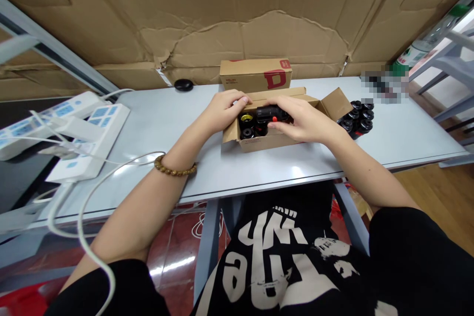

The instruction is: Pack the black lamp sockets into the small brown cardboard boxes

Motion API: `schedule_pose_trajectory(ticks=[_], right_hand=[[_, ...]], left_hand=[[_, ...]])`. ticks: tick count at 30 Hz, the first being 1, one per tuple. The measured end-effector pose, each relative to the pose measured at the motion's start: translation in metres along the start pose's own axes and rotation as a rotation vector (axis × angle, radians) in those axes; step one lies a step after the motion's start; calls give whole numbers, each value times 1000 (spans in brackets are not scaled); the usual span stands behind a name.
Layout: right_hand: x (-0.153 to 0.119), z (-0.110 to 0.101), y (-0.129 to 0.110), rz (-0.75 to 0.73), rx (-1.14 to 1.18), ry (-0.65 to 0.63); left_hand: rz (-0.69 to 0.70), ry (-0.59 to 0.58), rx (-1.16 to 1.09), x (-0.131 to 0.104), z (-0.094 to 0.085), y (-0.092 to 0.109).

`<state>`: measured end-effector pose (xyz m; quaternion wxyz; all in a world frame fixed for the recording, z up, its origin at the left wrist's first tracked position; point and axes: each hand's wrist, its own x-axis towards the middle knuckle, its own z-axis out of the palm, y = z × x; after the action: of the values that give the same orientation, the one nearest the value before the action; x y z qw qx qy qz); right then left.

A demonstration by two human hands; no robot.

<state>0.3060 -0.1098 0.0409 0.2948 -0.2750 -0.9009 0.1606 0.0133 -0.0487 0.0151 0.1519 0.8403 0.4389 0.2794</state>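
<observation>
An open cardboard box (272, 143) sits on the table in front of me, with several black cylinders (247, 126) upright inside its left part; one has a yellow ring at its end. My left hand (226, 108) grips the box's back left rim, thumb over the edge. In my right hand (303, 118) a black flashlight-like cylinder (267, 113) with a red button lies sideways over the box opening, fingers behind it and thumb in front. My right palm hides its right end and part of the box's inside.
Behind stands a closed cardboard box (244, 73) with red print. Several black cylinders (357, 116) are grouped on the right, beside the box flap (336, 103). White power strips (94, 143) with cables lie left. A black round object (183, 85) and a green-capped bottle (425, 47) are farther back.
</observation>
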Motion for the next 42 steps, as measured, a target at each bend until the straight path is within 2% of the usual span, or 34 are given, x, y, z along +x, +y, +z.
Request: schedule_pose_trajectory(ticks=[16,23,42], right_hand=[[-1,-4,-3,-28,18,-8],[0,-1,-3,-78,37,42],[-1,-2,-3,-22,-3,-18]], left_hand=[[-8,-3,-8,-1,-1,2],[-4,-12,-2,-1,-1,2],[4,-12,-2,-1,-1,4]])
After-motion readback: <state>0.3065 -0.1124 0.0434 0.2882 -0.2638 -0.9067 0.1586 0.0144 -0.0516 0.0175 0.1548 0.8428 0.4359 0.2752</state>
